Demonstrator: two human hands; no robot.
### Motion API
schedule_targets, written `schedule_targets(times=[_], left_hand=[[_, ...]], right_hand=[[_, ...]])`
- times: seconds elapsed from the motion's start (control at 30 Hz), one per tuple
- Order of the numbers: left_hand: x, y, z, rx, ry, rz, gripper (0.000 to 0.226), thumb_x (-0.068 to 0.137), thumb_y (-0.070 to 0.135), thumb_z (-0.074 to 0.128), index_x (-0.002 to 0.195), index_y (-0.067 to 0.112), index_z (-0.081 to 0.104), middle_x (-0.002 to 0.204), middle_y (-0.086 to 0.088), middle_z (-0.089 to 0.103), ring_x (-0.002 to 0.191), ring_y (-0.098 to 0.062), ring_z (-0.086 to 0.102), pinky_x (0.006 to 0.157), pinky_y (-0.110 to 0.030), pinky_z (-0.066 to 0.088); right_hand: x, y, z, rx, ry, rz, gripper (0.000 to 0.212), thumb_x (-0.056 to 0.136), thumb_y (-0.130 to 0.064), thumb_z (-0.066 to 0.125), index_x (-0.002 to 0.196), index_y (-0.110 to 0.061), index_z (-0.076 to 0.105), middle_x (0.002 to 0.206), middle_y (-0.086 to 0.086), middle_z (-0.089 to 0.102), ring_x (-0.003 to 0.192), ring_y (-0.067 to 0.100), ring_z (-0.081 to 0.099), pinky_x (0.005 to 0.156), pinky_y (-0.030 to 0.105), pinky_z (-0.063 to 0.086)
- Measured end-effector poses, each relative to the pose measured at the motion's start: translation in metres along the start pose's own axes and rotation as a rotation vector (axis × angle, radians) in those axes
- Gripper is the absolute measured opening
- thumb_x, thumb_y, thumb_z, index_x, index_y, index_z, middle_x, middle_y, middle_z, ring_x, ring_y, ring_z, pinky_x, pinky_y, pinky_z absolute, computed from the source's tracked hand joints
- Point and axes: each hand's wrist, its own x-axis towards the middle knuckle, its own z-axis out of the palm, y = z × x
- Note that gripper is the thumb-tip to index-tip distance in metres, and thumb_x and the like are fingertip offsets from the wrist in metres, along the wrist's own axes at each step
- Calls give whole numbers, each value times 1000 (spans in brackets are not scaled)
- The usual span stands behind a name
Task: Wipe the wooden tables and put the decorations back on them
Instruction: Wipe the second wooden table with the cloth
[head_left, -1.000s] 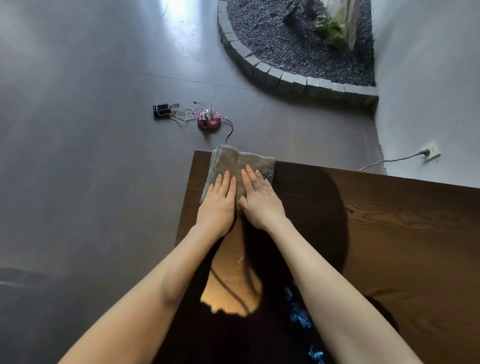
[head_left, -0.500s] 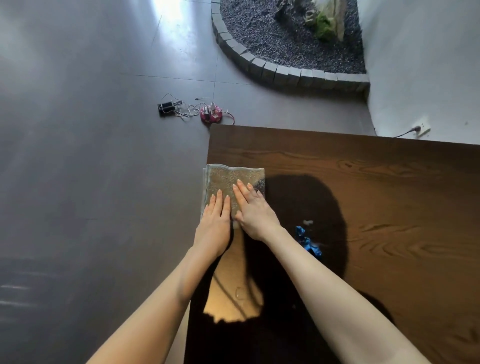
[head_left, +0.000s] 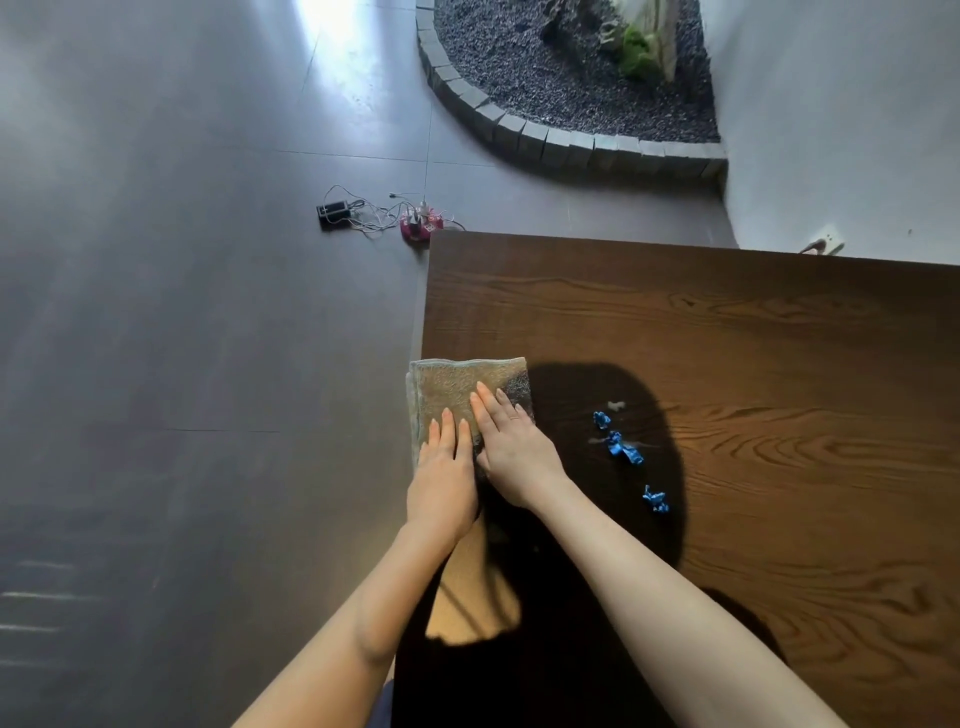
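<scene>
Two hands are laid flat, side by side, on a folded grey-green cloth: the left hand and the right hand, fingers straight and pressed down, nothing gripped. The cloth is set at the left edge of the dark wooden tabletop, slightly overhanging it. Small blue scraps are scattered at 3 o'clock of the hands. A tangle of cables is seen on the floor at 11 o'clock.
</scene>
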Motion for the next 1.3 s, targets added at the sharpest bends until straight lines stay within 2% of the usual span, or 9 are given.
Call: schedule_targets(times=[0.17,0.37,0.6,0.83,0.97,1.3], left_hand=[[34,10,-15,-7,37,-16,60,100,15,30,150,8,-3,158,-12,-10,146,-27,-8,118,-34,5],[110,46,-36,36,11,0,70,98,13,41,150,11,-5,157,-9,-15,146,-25,-11,120,-35,4],[167,91,-37,24,-24,140,58,100,15,34,151,10,6,158,-12,-5,146,-29,-4,118,-36,4],[164,134,-12,118,-31,209,57,102,20,29,151,12,1,158,-9,-9,146,-27,-7,118,-34,2],[150,146,5,209,24,263,57,101,19,28,151,13,2,159,-10,-6,146,-27,-2,117,-33,3],[100,137,27,195,-8,470,49,102,21,27,150,12,18,158,-9,10,146,-25,11,117,-30,8]], right_hand=[[30,19,-24,-38,-1,-2,66,100,-31,30,151,-11,-7,158,2,-16,147,18,-10,119,32,-1],[75,76,-65,-49,-12,27,67,100,-27,32,151,-12,-9,158,2,-17,147,17,-10,120,33,1],[78,151,-84,-6,36,91,62,101,-24,28,151,-13,-7,159,0,-15,147,15,-8,120,30,1],[43,196,-75,26,87,132,61,101,-24,30,152,-13,-2,160,1,-9,147,15,-4,119,28,2],[18,206,-61,45,112,169,61,101,-24,31,152,-13,0,160,1,-8,147,16,-3,120,29,4],[-47,179,-15,177,199,340,59,101,-23,35,152,-16,6,160,-2,-1,147,16,1,119,28,4]])
